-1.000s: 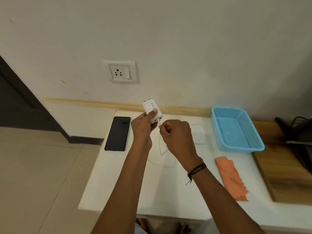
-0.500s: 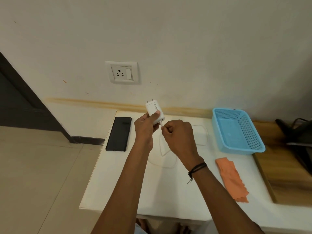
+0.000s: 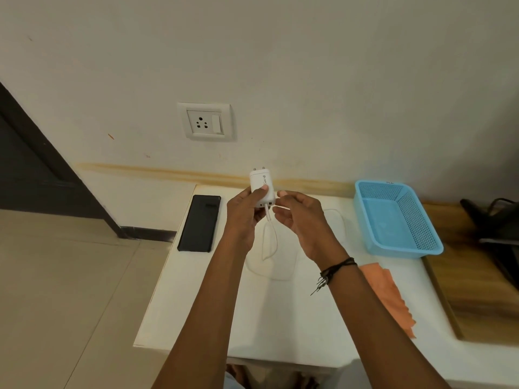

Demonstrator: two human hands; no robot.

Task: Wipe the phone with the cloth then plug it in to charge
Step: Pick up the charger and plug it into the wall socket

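Observation:
My left hand holds a white charger adapter upright above the white table, prongs pointing up. A white cable is plugged into the adapter's underside and hangs down in loops onto the table. My right hand hovers just right of the adapter with fingers apart, holding nothing. The black phone lies flat at the table's left edge. An orange cloth lies on the table at the right, partly hidden by my right forearm. A wall socket sits above the table.
A light blue mesh basket stands at the table's back right. Beyond it is a wooden surface with dark objects. The tiled floor drops off left of the table.
My right hand, which was pinching the cable plug at the adapter's base, has let go and opened. The cable now hangs plugged into the adapter. The adapter has turned more upright.

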